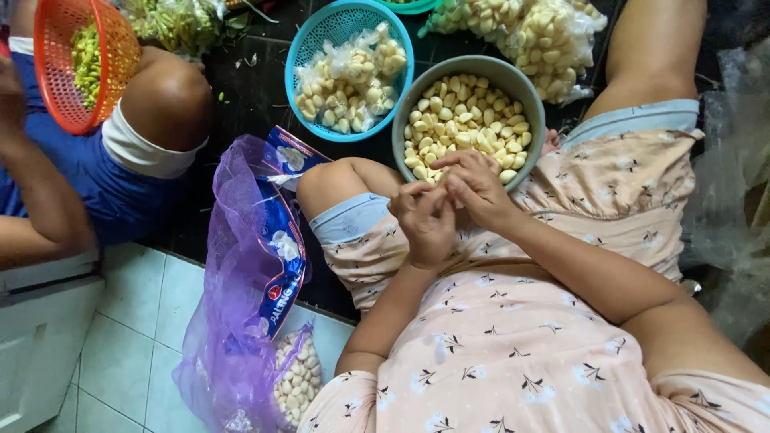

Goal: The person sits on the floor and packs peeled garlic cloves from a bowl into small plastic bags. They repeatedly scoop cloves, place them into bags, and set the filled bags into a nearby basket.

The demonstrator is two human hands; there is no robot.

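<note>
Between both hands' fingers (449, 192), garlic clove, beside bowl (409, 100)

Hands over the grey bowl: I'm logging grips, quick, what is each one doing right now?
Left hand: fingers curled shut, pinching something small, likely a garlic clove, hidden by the fingers.
Right hand: fingers bent, meeting the left hand's fingertips beside the grey bowl; its own hold cannot be told.

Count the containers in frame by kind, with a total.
Grey bowl of peeled garlic cloves, just beyond the left hand and right hand: 1
Blue baskets: 1
Orange baskets: 1
Purple mesh sacks: 1
Clear plastic bags of garlic: at least 2
Total: at least 6
</note>
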